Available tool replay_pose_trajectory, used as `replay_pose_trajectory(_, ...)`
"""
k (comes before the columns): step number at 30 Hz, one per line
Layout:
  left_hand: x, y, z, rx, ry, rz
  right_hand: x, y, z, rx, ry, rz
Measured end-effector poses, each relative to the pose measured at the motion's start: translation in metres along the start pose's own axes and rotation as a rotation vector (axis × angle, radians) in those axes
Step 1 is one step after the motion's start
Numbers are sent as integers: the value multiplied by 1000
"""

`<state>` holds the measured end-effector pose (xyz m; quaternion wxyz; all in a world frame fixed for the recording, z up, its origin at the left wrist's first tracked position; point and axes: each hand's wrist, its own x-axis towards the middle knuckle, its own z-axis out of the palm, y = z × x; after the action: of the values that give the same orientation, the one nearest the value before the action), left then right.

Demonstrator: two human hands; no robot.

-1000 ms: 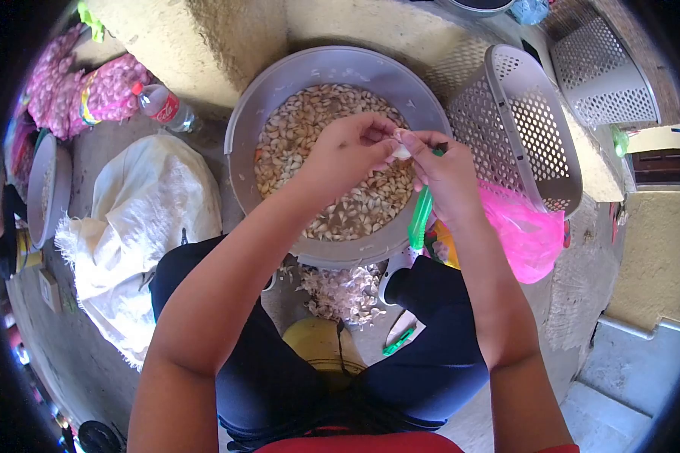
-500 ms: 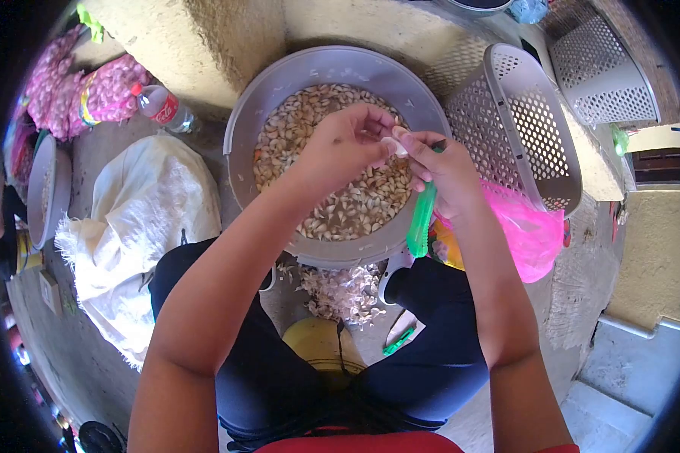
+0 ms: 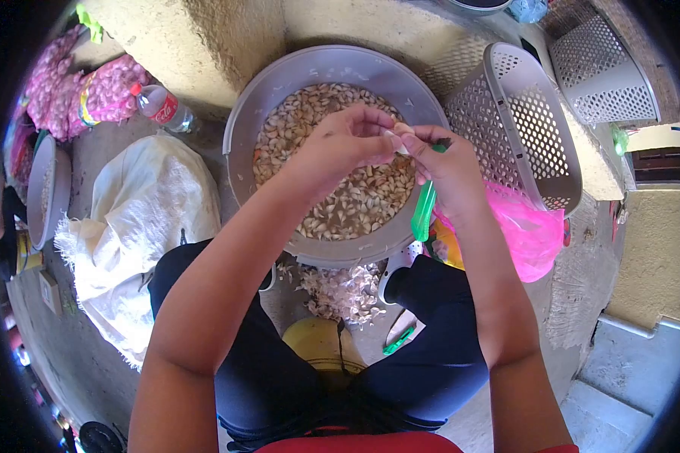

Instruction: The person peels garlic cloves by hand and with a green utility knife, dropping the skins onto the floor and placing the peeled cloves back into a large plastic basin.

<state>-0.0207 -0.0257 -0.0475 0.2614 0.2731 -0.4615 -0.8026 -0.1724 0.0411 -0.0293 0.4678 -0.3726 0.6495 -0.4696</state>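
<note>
Above the basin, both hands meet at a pale garlic clove (image 3: pixel 398 140). My left hand (image 3: pixel 353 137) pinches it from the left between thumb and fingers. My right hand (image 3: pixel 452 162) closes on its other side with thumb and forefinger. Also gripped in the right palm is a green-handled knife (image 3: pixel 424 211), its handle pointing down toward me and a dark tip showing by the forefinger. Below lies a large grey basin (image 3: pixel 238 177) holding many garlic cloves (image 3: pixel 355 208) in murky water. The fingers partly hide the clove.
Garlic peelings (image 3: pixel 344 293) lie between my feet, by a yellow container (image 3: pixel 310 340) and a green cutter (image 3: pixel 398 341). Left are a white sack (image 3: pixel 147 204), a cola bottle (image 3: pixel 165 110) and net bags of garlic (image 3: pixel 117 87). Right stand a perforated basket (image 3: pixel 483 113) and a pink bag (image 3: pixel 525 234).
My fingers have shifted slightly around the clove, and the left thumb has moved along it. The knife handle has tilted and moved a little right. Everything else stays put.
</note>
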Motion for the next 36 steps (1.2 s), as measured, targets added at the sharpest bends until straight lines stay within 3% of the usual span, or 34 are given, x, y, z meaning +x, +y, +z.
replay_pose_trajectory(7, 1, -3, 1, -104, 0, -40, -1, 2, 4, -201, 111, -165)
replay_pose_trajectory(16, 1, -5, -7, -88, -25, -14, -1, -4, 2, -220, 164, -167)
replay_pose_trajectory(22, 0, 6, -7, -101, 5, -53, 1, -3, -2, -52, 127, -122)
replay_pose_trajectory(31, 0, 4, -4, 2, 32, 78, -7, -4, 8, 292, -101, 182)
replay_pose_trajectory(36, -1, 3, -1, 34, 81, 131, -7, 0, 11, 254, -98, 155)
